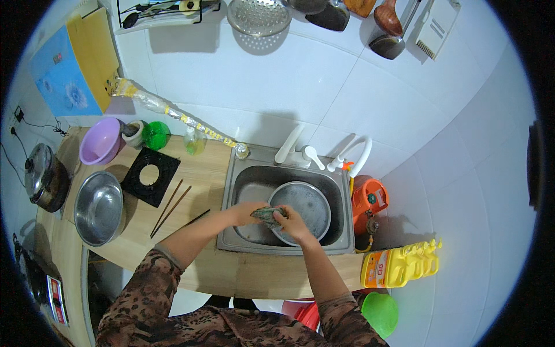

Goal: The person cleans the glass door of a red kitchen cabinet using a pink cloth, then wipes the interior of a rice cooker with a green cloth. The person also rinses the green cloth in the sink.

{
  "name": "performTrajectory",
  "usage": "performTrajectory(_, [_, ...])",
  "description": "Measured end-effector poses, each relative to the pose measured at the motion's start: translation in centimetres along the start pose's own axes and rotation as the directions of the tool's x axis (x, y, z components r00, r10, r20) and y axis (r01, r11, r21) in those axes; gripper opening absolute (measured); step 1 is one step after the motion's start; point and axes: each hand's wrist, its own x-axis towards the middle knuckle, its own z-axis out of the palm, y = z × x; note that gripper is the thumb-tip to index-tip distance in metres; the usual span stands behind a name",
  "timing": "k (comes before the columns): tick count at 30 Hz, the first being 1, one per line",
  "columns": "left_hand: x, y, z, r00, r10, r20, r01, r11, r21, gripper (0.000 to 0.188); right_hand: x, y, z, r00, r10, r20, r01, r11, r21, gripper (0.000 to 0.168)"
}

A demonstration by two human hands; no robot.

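Note:
Both my hands grip a bunched, dark patterned cloth (pixel 269 215) above the stainless steel sink (pixel 253 191). My left hand (pixel 247 213) has the cloth's left end, its fingers partly hidden. On the other end, my right hand (pixel 292 221) closes with the thumb on top. Just below the hands, a round metal pan (pixel 305 204) sits in the right part of the basin. Behind it stands a white faucet (pixel 299 156) with its spout swung toward the wall. A second, curved white tap (pixel 357 156) rises at the sink's back right corner.
On the wooden counter (pixel 208 271) to the left are a steel bowl (pixel 99 208), a black square plate (pixel 151 177) with a round hole, brown chopsticks (pixel 171 210) and a purple basin (pixel 100 142). Yellow jugs (pixel 399 266) stand at right, near an orange gas cylinder (pixel 368 195). Utensils hang above.

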Motion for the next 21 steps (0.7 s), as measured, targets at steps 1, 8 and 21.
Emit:
performTrajectory(1, [0.0, -0.8, 0.5, 0.997, -0.068, 0.042, 0.070, 0.996, -0.063, 0.031, 0.4, 0.4, -0.4, 0.998, 0.030, -0.058, -0.028, 0.999, 0.042, 0.035])
performTrajectory(8, [1.5, -2.2, 0.2, 0.896, -0.443, -0.021, 0.340, 0.717, -0.608, 0.032, 6.6, 4.6, -9.9, 0.912, 0.339, -0.232, -0.099, 0.729, 0.677, 0.038])
performTrajectory(21, [9.6, -5.8, 0.7, 0.849, -0.486, -0.208, -0.357, -0.238, -0.903, 0.033, 17.0, 5.0, -16.1, 0.750, 0.401, -0.526, 0.371, 0.404, 0.836, 0.019])
